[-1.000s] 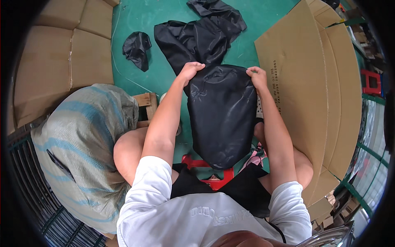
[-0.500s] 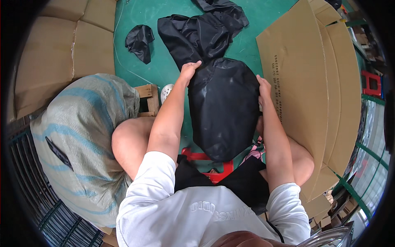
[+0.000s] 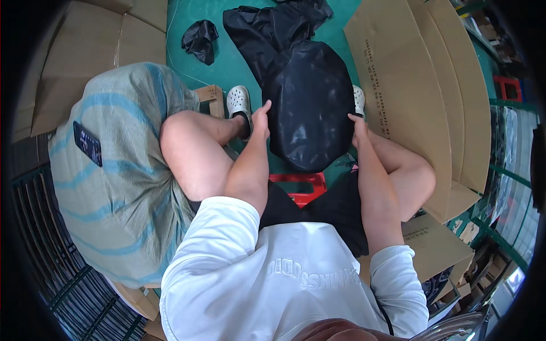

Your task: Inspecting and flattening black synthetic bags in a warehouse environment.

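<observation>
A large black oval bundle (image 3: 310, 108) with a smooth, slightly shiny fabric skin is held between my knees, its long side pointing away from me. My left hand (image 3: 261, 120) presses its left side, thumb up, the other fingers partly hidden. On the opposite side my right hand (image 3: 359, 129) grips the edge, its fingers mostly out of sight behind the fabric. Touching the bundle's far end is a crumpled black cloth (image 3: 256, 34) spread on the floor. A smaller crumpled black piece (image 3: 200, 41) lies apart, farther left.
A striped woven sack (image 3: 122, 199) bulges at my left, with a phone (image 3: 87, 143) on it. Large cardboard boxes stand at far left (image 3: 82, 62) and along my right (image 3: 398, 85). A red plastic stool (image 3: 301, 187) shows between my thighs. A wooden frame (image 3: 211, 99) sits beside my left shoe.
The view has tilted, so the scene sits higher in the picture. My left hand has slid from the bundle's far left corner toward its middle. Both shoes now show.
</observation>
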A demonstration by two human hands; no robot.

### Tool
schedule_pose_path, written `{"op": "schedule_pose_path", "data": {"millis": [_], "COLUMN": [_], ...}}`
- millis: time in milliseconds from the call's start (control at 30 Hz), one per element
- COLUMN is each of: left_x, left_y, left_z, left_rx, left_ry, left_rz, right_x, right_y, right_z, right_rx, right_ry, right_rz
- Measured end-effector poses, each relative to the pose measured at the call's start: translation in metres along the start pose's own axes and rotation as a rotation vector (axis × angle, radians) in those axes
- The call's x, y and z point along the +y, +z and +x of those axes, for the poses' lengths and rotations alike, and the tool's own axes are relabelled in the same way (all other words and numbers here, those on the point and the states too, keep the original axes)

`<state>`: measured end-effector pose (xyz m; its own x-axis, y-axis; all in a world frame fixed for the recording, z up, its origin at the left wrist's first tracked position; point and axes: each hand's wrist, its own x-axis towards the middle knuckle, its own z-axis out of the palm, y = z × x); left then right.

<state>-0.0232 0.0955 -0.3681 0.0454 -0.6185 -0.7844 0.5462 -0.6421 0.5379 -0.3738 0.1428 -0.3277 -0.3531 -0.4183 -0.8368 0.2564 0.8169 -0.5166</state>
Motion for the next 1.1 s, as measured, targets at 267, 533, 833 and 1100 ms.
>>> {"op": "schedule_pose_path", "data": {"millis": [267,533,833,1100], "left_x": [-0.09,-0.106,-0.098,-0.072], "left_y": [-0.003,-0.025,-0.013,0.009], "left_z": [-0.099,-0.079,-0.086,-0.09], "left_rx": [0.546,0.699,0.689,0.635], "left_ry": [0.24,0.077,0.089,0.257], "left_rz": [0.41,0.497,0.553,0.614], "right_x": [0.058,0.078,0.061,0.061], "right_y": [0.009,0.02,0.029,0.027], "right_z": [-0.064,-0.039,-0.06,-0.048], "right_rx": [0.439,0.585,0.546,0.676], "right_ry": [0.02,0.003,-0.036,0.034], "right_rz": [-0.1,-0.082,-0.341,-0.281]}}
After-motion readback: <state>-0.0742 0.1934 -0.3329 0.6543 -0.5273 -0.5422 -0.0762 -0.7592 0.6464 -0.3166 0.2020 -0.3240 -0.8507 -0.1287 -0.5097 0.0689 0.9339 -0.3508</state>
